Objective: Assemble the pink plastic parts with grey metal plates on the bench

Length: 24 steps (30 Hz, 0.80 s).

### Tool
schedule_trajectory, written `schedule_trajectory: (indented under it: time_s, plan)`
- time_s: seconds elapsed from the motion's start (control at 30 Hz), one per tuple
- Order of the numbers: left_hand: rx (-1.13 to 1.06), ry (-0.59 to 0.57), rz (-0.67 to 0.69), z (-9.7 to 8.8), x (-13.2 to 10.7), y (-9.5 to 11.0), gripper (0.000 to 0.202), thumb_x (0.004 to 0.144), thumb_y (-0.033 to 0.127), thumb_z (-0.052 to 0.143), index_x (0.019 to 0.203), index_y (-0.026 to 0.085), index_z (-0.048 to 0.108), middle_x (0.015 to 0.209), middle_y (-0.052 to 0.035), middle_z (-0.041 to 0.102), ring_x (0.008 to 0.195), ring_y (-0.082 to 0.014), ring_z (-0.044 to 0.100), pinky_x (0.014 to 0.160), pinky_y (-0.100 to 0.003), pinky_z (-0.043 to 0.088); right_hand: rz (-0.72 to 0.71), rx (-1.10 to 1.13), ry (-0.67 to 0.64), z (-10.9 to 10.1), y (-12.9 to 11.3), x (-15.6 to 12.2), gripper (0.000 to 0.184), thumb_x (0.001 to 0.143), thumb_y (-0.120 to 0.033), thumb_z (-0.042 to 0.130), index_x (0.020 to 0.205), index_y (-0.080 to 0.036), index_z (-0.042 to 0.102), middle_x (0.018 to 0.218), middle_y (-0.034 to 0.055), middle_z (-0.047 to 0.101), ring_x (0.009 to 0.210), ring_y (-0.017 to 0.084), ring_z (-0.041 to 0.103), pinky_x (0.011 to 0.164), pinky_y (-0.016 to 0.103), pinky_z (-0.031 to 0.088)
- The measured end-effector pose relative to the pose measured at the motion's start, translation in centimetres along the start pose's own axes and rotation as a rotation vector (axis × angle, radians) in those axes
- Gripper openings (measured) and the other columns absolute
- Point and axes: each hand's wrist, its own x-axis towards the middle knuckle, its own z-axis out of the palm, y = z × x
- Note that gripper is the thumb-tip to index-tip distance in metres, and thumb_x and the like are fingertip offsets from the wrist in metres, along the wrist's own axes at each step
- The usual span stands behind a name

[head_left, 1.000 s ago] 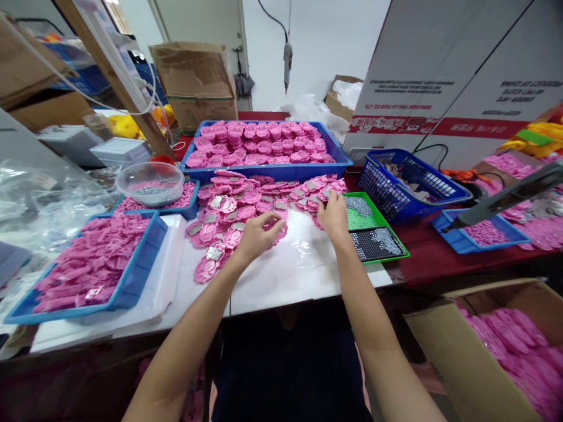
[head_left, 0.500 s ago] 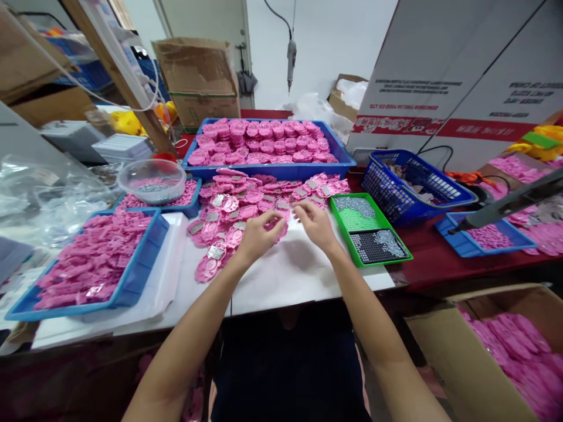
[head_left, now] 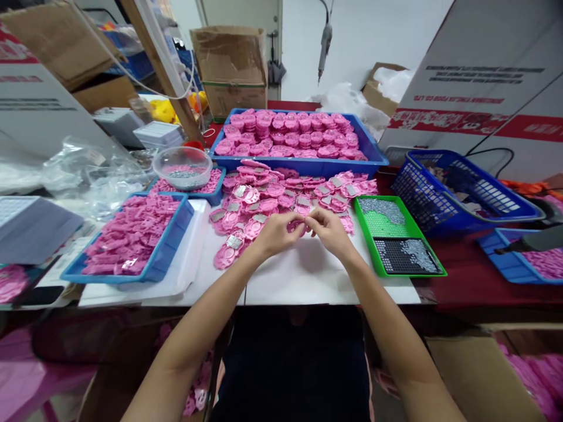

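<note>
Our left hand point(head_left: 280, 235) and right hand point(head_left: 331, 233) had fingertips bent close together; if they gripped something, we could not tell. One heap of pink casings point(head_left: 269, 206) lay back from the desk's point(head_left: 290, 287) front edge.

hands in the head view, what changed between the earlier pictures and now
The right hand has moved left, away from the pink pieces beside the green tray, and is now nearly tip to tip with the left hand. Whether anything was taken hold of or let go is too small to tell. The view has swung left, so things sit further right in the picture. The tray and blue basket look unmoved.
</note>
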Motion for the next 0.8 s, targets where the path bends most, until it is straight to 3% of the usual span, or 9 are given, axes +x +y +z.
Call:
schedule_trajectory:
  time_s: [0.3, 0.5, 0.57, 0.63, 0.73, 0.8]
  plan:
    - [-0.031, 0.028, -0.054, 0.2, -0.1, -0.4, 0.012, 0.088, 0.025, 0.063, 0.093, 0.019, 0.072, 0.087, -0.0040, 0.078, 0.069, -0.0154, 0.067, 0.067, -0.026, 0.047, 0.065, 0.128, -0.018, 0.8, 0.5, 0.3, 0.040, 0.087, -0.057, 0.069, 0.080, -0.020, 0.056, 0.069, -0.0019, 0.060, 0.060, 0.012, 0.059, 0.053, 0.024, 0.049]
    - [-0.217, 0.102, -0.169, 0.6, 0.3, 0.1, 0.016, 0.084, 0.034, 0.072, 0.088, 0.019, 0.069, 0.089, -0.0046, 0.076, 0.084, -0.0185, 0.071, 0.079, -0.028, 0.052, 0.096, 0.198, -0.042, -0.1, 0.4, 0.5, 0.035, 0.088, -0.052, 0.070, 0.087, -0.018, 0.062, 0.079, -0.0001, 0.063, 0.068, 0.013, 0.063, 0.060, 0.025, 0.052]
    - [-0.343, 0.108, -0.258, 0.6, 0.4, 0.5, 0.023, 0.082, 0.038, 0.074, 0.092, 0.018, 0.070, 0.088, -0.0049, 0.075, 0.078, -0.0170, 0.070, 0.073, -0.027, 0.053, 0.085, 0.182, -0.057, -0.7, 0.3, 0.6, 0.033, 0.090, -0.052, 0.067, 0.091, -0.019, 0.063, 0.082, 0.0012, 0.064, 0.073, 0.015, 0.065, 0.063, 0.027, 0.053]
    - [-0.508, 0.056, -0.384, 0.7, 0.5, 0.9, 0.033, 0.080, 0.043, 0.077, 0.099, 0.017, 0.069, 0.081, -0.0038, 0.073, 0.062, -0.0135, 0.065, 0.059, -0.025, 0.049, 0.047, 0.075, 0.020, -1.3, -0.1, 0.9, 0.031, 0.094, -0.050, 0.062, 0.093, -0.019, 0.063, 0.084, 0.0028, 0.065, 0.076, 0.017, 0.065, 0.066, 0.030, 0.054]
    - [-0.688, -0.083, -0.538, 1.2, 0.3, 1.2, 0.040, 0.077, 0.047, 0.080, 0.098, 0.015, 0.068, 0.065, -0.0004, 0.066, 0.044, -0.0094, 0.054, 0.043, -0.022, 0.038, -0.073, -0.307, 0.285, -1.6, -1.3, 1.6, 0.021, 0.098, -0.037, 0.055, 0.093, -0.018, 0.064, 0.091, 0.0067, 0.068, 0.082, 0.020, 0.063, 0.078, 0.035, 0.052]
    - [-0.729, -0.181, -0.599, 1.9, 0.2, 1.2, 0.037, 0.076, 0.043, 0.082, 0.093, 0.014, 0.068, 0.060, 0.0000, 0.064, 0.042, -0.0093, 0.052, 0.041, -0.022, 0.036, -0.163, -0.547, 0.312, -0.8, -2.8, 2.4, 0.016, 0.099, -0.026, 0.051, 0.095, -0.018, 0.065, 0.097, 0.0096, 0.069, 0.088, 0.022, 0.062, 0.084, 0.037, 0.048]
